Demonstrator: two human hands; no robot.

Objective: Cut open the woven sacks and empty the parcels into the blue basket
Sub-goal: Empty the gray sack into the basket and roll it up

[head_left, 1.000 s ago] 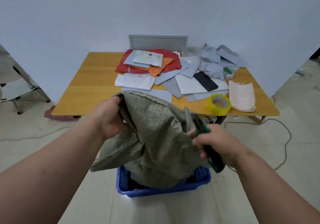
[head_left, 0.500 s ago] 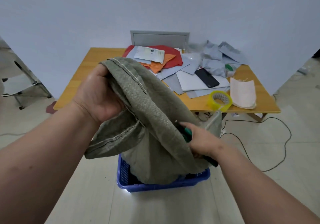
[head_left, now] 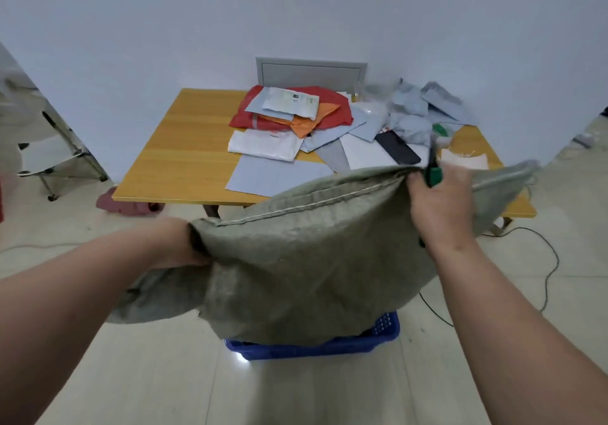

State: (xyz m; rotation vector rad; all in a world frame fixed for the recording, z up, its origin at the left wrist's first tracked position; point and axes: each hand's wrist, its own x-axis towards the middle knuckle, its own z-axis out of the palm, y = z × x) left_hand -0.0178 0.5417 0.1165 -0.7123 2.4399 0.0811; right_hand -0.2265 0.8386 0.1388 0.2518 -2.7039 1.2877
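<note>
A grey-green woven sack (head_left: 306,266) is stretched wide between my hands above the blue basket (head_left: 329,349) on the floor. My left hand (head_left: 179,243) grips its lower left corner. My right hand (head_left: 441,201) is raised and grips the sack's stitched top edge together with a green-handled cutter (head_left: 433,169). The sack hangs over the basket and hides what is inside it.
A wooden table (head_left: 184,161) stands behind, strewn with mailers and envelopes (head_left: 289,118), a black phone (head_left: 398,146) and white paper. A cable (head_left: 546,260) runs over the tiled floor at right. A folding chair (head_left: 56,158) is at left.
My right hand has lifted up and to the right with the sack edge and cutter, while my left hand dropped lower; the bunched sack is now spread wide.
</note>
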